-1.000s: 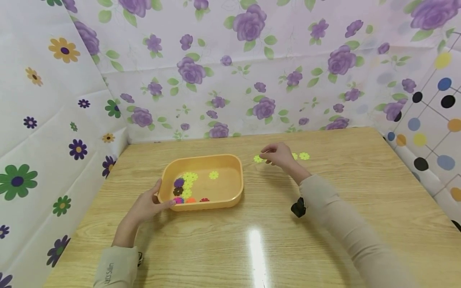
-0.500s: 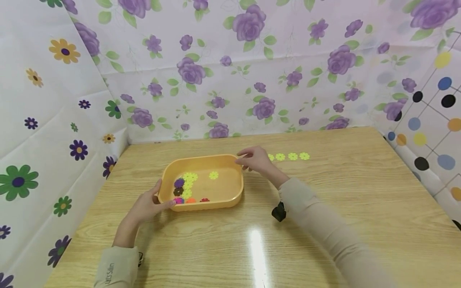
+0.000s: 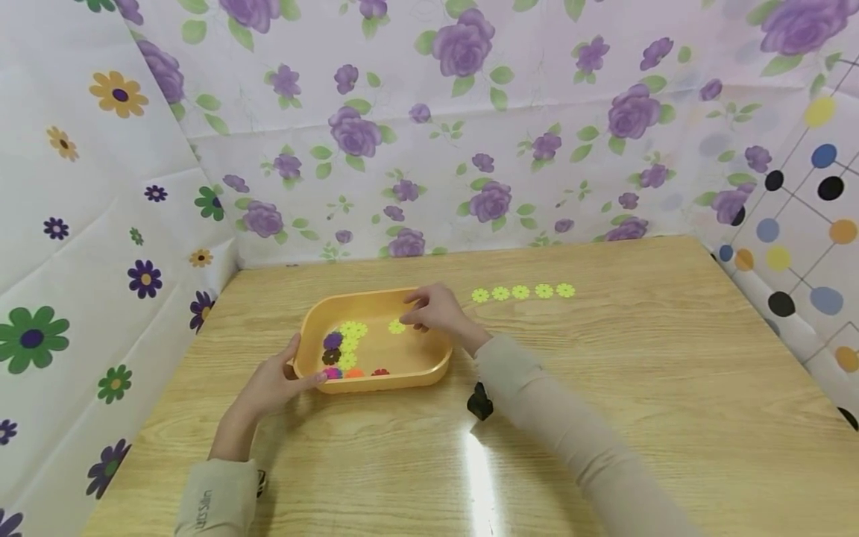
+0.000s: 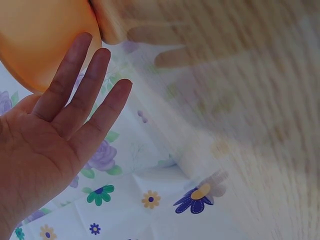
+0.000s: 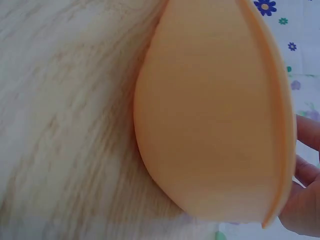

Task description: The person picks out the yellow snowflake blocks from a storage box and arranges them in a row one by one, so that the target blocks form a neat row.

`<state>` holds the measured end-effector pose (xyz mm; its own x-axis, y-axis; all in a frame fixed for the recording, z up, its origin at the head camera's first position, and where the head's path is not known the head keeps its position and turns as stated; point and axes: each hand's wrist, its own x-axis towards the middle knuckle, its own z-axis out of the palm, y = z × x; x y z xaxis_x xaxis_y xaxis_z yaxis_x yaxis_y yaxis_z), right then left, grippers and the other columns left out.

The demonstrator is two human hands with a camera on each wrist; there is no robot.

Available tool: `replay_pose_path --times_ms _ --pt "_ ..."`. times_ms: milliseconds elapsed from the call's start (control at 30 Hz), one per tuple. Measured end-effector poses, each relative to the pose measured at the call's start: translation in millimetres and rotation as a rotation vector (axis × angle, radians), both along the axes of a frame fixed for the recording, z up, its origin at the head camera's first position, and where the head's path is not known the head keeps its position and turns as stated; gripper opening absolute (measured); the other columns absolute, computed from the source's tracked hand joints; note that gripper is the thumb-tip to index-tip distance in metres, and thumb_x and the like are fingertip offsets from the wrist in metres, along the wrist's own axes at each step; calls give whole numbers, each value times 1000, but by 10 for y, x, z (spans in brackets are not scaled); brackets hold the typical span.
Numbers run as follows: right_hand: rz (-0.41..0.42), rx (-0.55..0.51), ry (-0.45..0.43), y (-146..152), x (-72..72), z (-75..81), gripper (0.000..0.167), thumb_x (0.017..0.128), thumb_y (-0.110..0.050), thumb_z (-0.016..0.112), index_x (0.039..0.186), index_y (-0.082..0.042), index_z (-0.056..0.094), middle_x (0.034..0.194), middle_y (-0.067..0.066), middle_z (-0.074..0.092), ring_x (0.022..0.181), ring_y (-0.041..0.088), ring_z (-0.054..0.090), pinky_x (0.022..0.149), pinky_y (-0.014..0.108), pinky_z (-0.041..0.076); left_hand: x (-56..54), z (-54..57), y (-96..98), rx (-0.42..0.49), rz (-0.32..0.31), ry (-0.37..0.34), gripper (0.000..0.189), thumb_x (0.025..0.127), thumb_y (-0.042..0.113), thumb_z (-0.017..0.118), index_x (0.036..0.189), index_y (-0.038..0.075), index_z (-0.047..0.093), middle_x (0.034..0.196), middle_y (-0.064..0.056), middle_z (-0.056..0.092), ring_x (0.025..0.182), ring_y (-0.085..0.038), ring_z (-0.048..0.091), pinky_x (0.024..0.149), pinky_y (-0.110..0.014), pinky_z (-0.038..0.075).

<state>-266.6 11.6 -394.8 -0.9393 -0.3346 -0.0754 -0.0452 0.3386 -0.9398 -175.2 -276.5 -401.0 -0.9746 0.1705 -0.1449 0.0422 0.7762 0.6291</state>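
Note:
A shallow orange plastic tub point(image 3: 382, 384) stands on the table and holds several small flower-shaped plastic discs. My left hand point(image 3: 271, 384) holds its left front corner, thumb on the front rim and fingers along the outer left side. In the left wrist view the other fingers point(image 4: 97, 90) stretch out loosely beside the tub. My right hand point(image 3: 439, 309) reaches over the right rim, fingers slightly bent, with fingertips right by a lone yellow disc point(image 3: 396, 327). In the right wrist view, the tub's wall hides most of that hand.
Several yellow discs point(image 3: 520, 292) lie in a row on the wooden table point(image 3: 604, 373), right of the tub. Inside the tub's left end are more yellow discs point(image 3: 349, 344), a purple one point(image 3: 332, 341) and a brown one point(image 3: 332, 356). Flowered sheets point(image 3: 403, 149) hang behind and at the sides.
My right hand has moved left from the row of yellow discs, across the rim and into the tub. The row's left end now shows uncovered. My left hand stays at the tub.

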Motion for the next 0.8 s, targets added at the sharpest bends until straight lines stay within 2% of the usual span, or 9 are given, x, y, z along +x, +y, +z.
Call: replay_pose_path --times_ms 167,300,400,533,600,667,767,800 --pt "-4 -1 -41 -145 -7 -94 40 74 1 72 112 6 61 65 8 62 64 31 62 59 33 52 -5 17 8 -19 -9 12 96 82 41 65 143 -4 8 121 -30 50 78 -18 56 70 -32 44" --pt "-60 33 -56 -219 -19 -166 43 72 2 73 113 2 62 63 12 62 61 30 61 57 32 51 -6 14 10 -16 -3 4 96 82 41 66 143 -4 8 119 -28 52 77 -18 55 69 -31 43" --pt "-103 89 -52 -252 -39 -218 45 70 -1 75 113 -1 63 85 16 67 56 23 59 55 28 49 -13 6 6 -12 -5 1 96 82 42 66 144 -3 7 119 -28 52 77 -18 55 69 -31 43" --pt "-128 142 -68 -281 -63 -251 47 70 -4 77 115 -4 63 119 18 57 49 13 51 48 23 43 -18 -1 -2 -13 -11 15 98 81 44 66 144 -3 8 122 -29 50 78 -18 56 71 -32 44" --pt "-122 178 -81 -294 -78 -264 49 71 -6 77 118 -5 62 116 22 58 46 10 45 46 21 38 -17 -2 -6 -17 -11 18 98 81 45 66 143 -3 8 122 -29 50 78 -17 56 70 -32 44" --pt "-116 232 -74 -306 -92 -280 51 71 -9 78 119 -7 61 113 19 60 47 8 41 48 20 36 -15 -2 -7 -16 -9 17 97 81 43 66 143 -4 8 118 -28 53 77 -17 56 69 -31 43" --pt "-103 303 -77 -322 -106 -299 55 69 -12 80 121 -9 60 111 14 63 49 8 44 51 19 38 -13 -4 -7 -10 -7 11 97 81 42 66 143 -4 7 114 -26 56 76 -17 55 69 -31 43" --pt "-100 326 -75 -327 -108 -303 56 68 -13 80 121 -10 60 115 10 61 51 9 47 53 19 39 -13 -5 -6 -7 -7 11 96 81 41 66 143 -3 7 113 -26 56 75 -17 55 69 -31 43"
